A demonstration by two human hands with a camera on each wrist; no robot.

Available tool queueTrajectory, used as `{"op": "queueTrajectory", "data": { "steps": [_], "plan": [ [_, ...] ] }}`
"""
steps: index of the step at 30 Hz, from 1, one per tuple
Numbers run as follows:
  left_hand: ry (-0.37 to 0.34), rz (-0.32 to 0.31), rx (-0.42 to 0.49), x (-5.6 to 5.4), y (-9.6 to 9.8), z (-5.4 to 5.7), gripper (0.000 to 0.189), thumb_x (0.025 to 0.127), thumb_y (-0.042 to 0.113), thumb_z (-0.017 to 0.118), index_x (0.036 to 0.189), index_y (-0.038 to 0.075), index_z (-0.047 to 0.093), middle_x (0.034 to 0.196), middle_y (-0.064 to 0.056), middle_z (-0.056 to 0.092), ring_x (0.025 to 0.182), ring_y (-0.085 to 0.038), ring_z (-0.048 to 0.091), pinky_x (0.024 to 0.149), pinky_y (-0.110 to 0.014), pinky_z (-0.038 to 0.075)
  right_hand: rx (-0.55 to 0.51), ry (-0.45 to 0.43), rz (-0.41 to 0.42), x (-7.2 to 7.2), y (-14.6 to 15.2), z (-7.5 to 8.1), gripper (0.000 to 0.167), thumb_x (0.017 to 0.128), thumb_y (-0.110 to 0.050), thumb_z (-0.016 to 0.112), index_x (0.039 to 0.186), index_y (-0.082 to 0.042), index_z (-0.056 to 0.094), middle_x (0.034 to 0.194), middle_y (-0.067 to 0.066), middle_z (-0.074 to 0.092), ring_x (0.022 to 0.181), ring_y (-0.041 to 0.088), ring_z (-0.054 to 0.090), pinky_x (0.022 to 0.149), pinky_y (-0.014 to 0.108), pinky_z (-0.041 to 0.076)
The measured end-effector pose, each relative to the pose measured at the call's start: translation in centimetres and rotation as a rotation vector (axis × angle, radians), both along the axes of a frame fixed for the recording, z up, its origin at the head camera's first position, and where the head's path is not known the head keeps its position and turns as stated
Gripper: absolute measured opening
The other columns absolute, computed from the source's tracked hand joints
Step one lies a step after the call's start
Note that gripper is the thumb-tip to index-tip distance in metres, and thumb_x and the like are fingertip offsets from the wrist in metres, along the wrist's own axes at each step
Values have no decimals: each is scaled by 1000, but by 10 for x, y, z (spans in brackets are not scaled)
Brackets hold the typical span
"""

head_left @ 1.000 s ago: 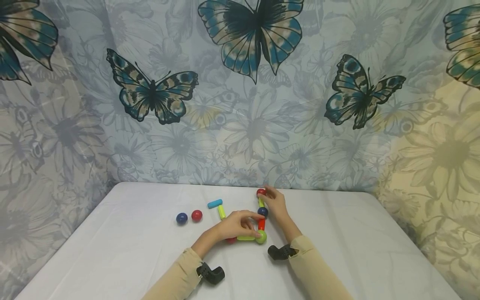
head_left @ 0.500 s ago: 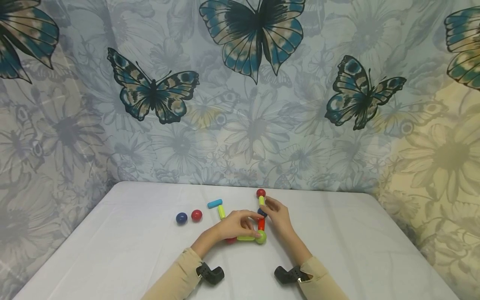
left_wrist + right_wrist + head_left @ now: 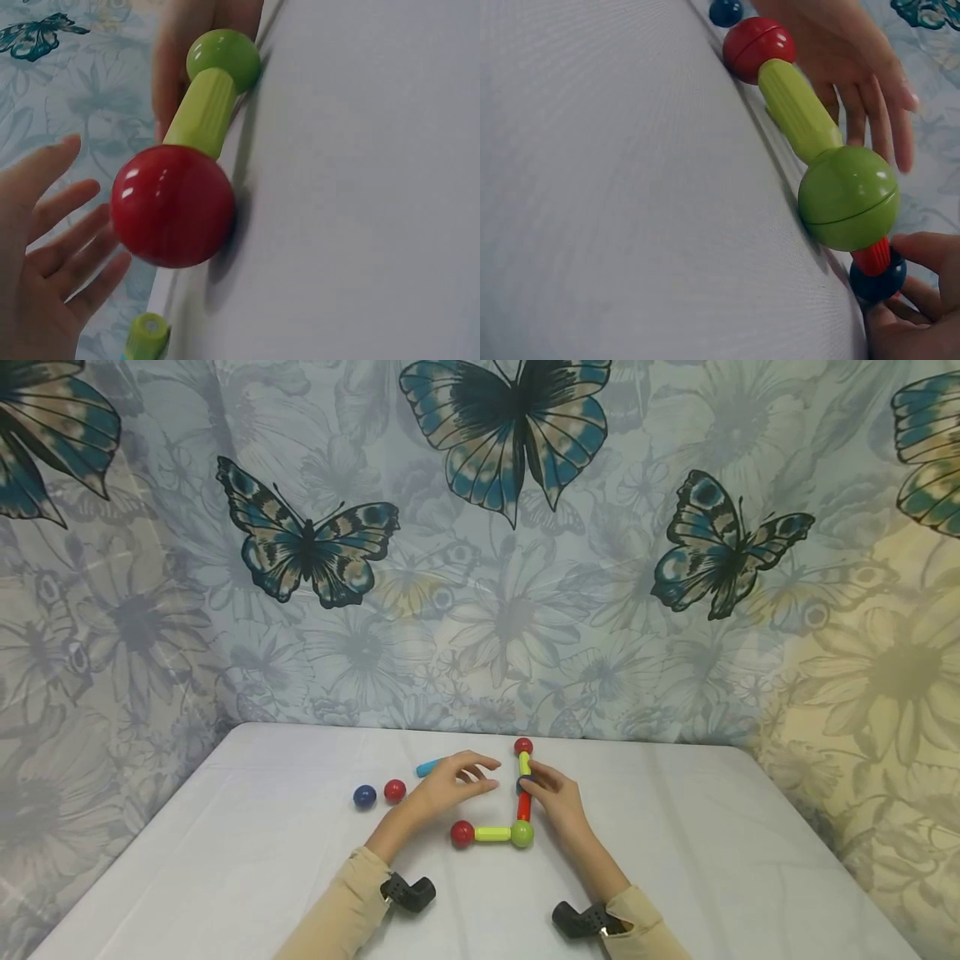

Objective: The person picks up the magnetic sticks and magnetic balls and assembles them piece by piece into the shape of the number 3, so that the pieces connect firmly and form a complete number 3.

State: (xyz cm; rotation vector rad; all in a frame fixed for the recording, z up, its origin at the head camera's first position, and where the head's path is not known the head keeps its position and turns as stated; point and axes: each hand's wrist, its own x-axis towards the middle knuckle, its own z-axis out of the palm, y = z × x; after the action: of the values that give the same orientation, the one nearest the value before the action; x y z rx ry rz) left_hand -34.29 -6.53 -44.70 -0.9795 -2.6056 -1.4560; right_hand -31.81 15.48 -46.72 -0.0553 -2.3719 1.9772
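On the white tabletop [image 3: 225, 877], we note the right hand [image 3: 557, 793] pinching the dark blue ball [image 3: 874, 287]; its row's long axis runs away from us, green ball [image 3: 522, 834] near, red ball [image 3: 523, 746] far. Left of this row, the left hand [image 3: 447, 783] hovers, fingers apart, holding nothing. We judge it the nearer hand to the blue rod [image 3: 427, 768], partly hidden just beyond it.

One ball [image 3: 522, 834] is green, one rod [image 3: 523, 807] red — the backdrop [image 3: 510, 618] pale grey-blue, butterfly-patterned.
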Motion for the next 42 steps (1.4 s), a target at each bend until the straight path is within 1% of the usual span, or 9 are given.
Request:
{"op": "queueTrajectory", "data": {
  "steps": [5, 8, 14, 17, 20, 25, 35, 39, 42],
  "plan": [
    [69, 105, 6, -9, -16, 2, 33, 91, 22, 70, 120, 9, 67, 120, -8, 67, 108, -26, 65, 92, -37, 55, 7, 6, -7, 0, 1, -3, 50, 90, -16, 69, 137, -6, 55, 145, 17, 51, 138, 32, 46, 112, 45, 40],
    [55, 135, -22, -10, -26, 3, 31, 90, 19, 70, 120, 9, 67, 120, -6, 67, 112, -26, 64, 96, -41, 53, 5, 8, -7, -1, 1, -4, 50, 90, -16, 69, 137, -6, 55, 145, 17, 51, 138, 32, 46, 112, 45, 40],
    [14, 117, -89, -10, -42, 8, 30, 90, 4, 65, 120, 9, 66, 123, -9, 66, 119, -29, 60, 104, -44, 48, 1, -1, -2, 0, 1, -3, 51, 90, -18, 69, 138, -6, 54, 146, 17, 50, 139, 33, 44, 113, 46, 39],
    [0, 121, -119, -9, -45, 10, 36, 85, -7, 62, 117, 9, 68, 123, -9, 67, 122, -31, 59, 107, -46, 45, 2, -6, 0, 0, 1, -1, 52, 90, -19, 69, 138, -7, 54, 147, 16, 49, 139, 32, 44, 113, 46, 38],
    [-14, 134, -156, -9, -47, 10, 39, 81, -11, 61, 113, 10, 70, 121, -8, 69, 123, -30, 59, 109, -47, 44, 4, -14, -2, 0, 0, -1, 52, 90, -20, 70, 138, -8, 54, 148, 15, 49, 140, 31, 44, 113, 45, 38],
    [-14, 115, -191, -10, -48, 6, 35, 81, -9, 64, 110, 9, 71, 116, -8, 71, 119, -29, 61, 107, -47, 45, 2, -20, -1, 1, 0, -1, 51, 90, -19, 69, 138, -9, 54, 147, 14, 49, 140, 31, 43, 114, 45, 38],
    [19, 85, -198, -10, -47, 5, 30, 79, -7, 71, 106, 6, 72, 110, -7, 72, 109, -26, 65, 99, -42, 51, 0, -12, 5, 4, -1, 2, 52, 90, -20, 69, 138, -7, 53, 147, 15, 49, 140, 32, 43, 114, 46, 38],
    [35, 91, -212, -10, -45, 3, 27, 79, -4, 74, 102, 8, 73, 106, -6, 72, 106, -24, 65, 97, -39, 52, 13, -9, 0, 5, -2, 2, 51, 90, -19, 70, 137, -7, 55, 146, 15, 51, 139, 31, 44, 113, 45, 39],
    [15, 100, -217, -10, -43, 1, 25, 79, -2, 74, 102, 9, 72, 105, -4, 72, 106, -22, 65, 98, -39, 52, 20, -11, -7, 4, -2, 2, 50, 89, -19, 71, 135, -7, 56, 145, 14, 53, 138, 31, 46, 112, 45, 39]
  ]
}}
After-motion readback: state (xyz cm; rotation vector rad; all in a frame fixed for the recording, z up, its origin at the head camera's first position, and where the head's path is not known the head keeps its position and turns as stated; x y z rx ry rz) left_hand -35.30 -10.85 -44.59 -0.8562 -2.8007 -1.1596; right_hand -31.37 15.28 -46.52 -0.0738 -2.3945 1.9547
